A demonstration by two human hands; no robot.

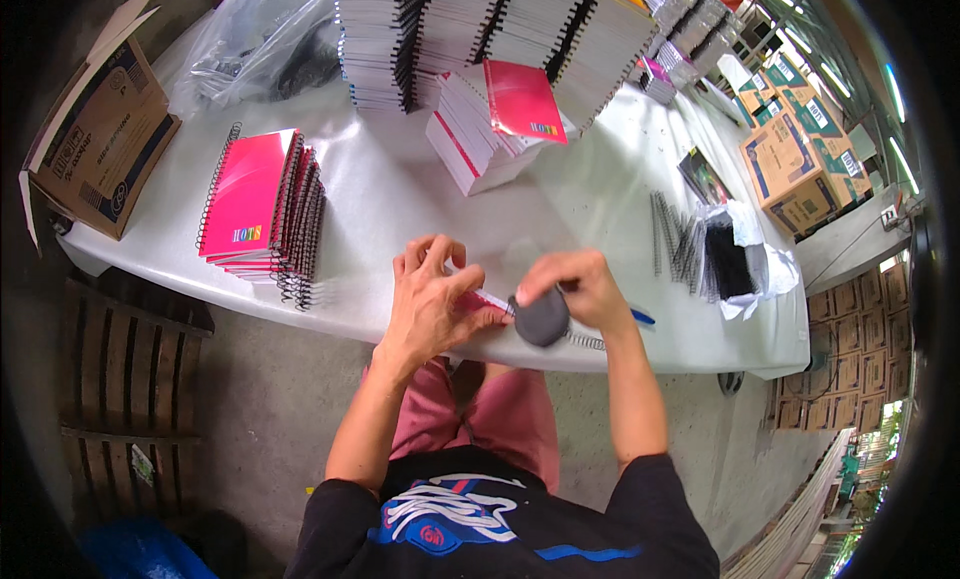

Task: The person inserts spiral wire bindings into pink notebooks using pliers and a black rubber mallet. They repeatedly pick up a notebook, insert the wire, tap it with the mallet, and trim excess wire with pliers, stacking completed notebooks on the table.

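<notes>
The left hand (430, 297) is bent around a small pink-and-white notebook (490, 298), thumb low and fingers arched above, and appears to grip it; much of the notebook is hidden under that hand. It lies between the hands, at the table's (370, 199) near edge. The right hand (578, 282) is blurred, its fingers bent over a dark grey disc (542, 324) just beside the notebook's edge; whether they grip it or only touch it, I cannot tell. A thin spiral coil (587, 341) runs out below the right hand, and a blue pen (643, 318) lies just to its right.

The notebook is probably light, fairly stiff through its page block, with a slick cover; the flat sides away from the edge offer the best hold. The coil looks springy and easily bent, so best handled gently near its end. Bound notebooks (245, 194) lie beyond and left of the left hand.
</notes>
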